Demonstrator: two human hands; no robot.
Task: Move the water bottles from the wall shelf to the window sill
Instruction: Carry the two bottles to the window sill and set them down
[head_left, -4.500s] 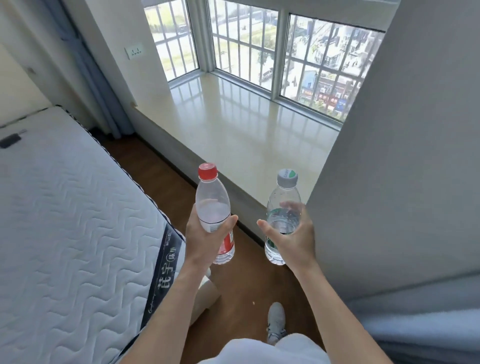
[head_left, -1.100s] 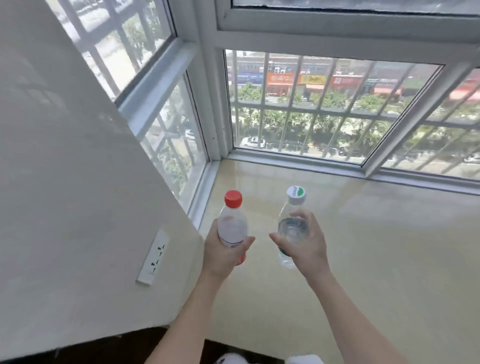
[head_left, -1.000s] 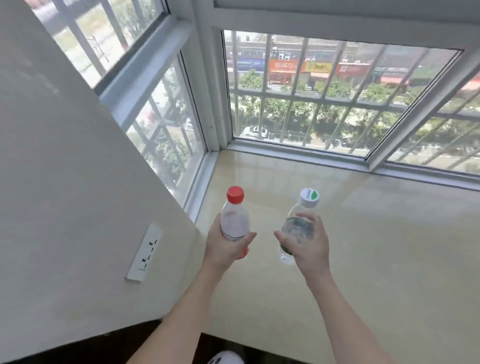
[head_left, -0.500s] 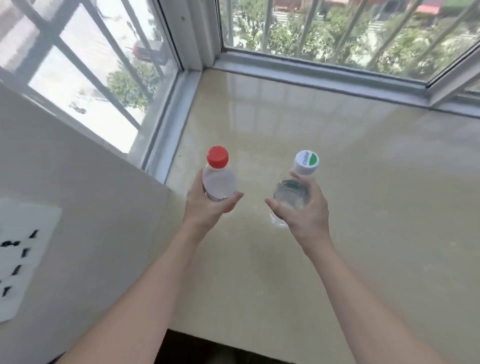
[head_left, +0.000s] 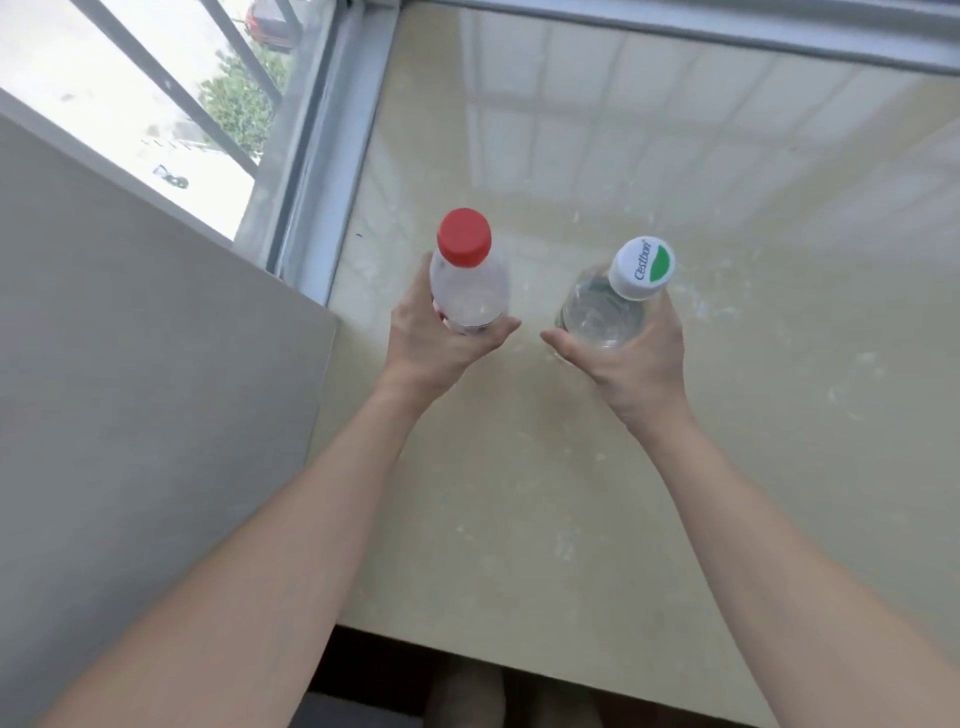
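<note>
Both arms reached forward over the sill (head_left: 623, 519). Left hand (head_left: 434, 343) gripped the red-capped bottle (head_left: 467, 280); right hand (head_left: 631, 358) gripped the white-capped bottle (head_left: 613, 301), upright, apart. Wall (head_left: 130, 364) left, window frame (head_left: 317, 156) beyond.

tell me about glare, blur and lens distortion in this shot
Head view: the window is largely overexposed and its grid mirrors as pale glare on the glossy window sill; head view: forearms swell toward the lower corners, wide-angle stretch; head view: the red-capped bottle and white-capped bottle look sharp, white cap's lettering readable.
</note>
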